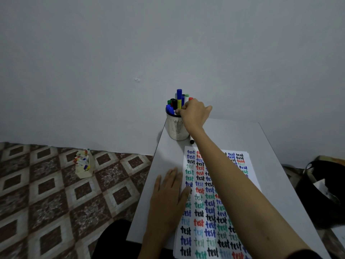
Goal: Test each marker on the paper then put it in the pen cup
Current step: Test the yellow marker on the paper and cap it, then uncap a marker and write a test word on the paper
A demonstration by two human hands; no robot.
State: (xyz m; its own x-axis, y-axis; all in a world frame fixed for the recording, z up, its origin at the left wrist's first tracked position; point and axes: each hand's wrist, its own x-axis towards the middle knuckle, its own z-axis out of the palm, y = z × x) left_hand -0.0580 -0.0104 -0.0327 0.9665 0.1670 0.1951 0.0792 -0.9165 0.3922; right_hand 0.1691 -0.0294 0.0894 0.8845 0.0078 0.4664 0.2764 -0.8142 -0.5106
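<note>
Your right hand (pixel 194 114) is stretched out to the cup (pixel 176 128) at the far left corner of the counter (pixel 242 135), its fingers curled over the cup's mouth among the markers (pixel 179 94) standing there. The knuckles hide the fingertips, so I cannot tell whether you are pinching one of them or holding nothing. The cup stands upright and is packed with blue, black, green and red caps, a blue one rising tallest. One more marker, the black-capped one (pixel 191 140), lies on the counter just beside the cup's base, partly under your forearm. Your left hand (pixel 168 200) lies flat and open, fingers straight, palm on the counter and thumb resting on the left edge of the paper (pixel 203 195). The paper lies between you and the cup, covered in rows of the word "test" in black, blue, red and green, and your right forearm crosses above it. Down on the tiled floor (pixel 46 184) to the left sits a box (pixel 84 165) with more markers in it. A dark bag (pixel 317 193) sits to the right of the counter.
</note>
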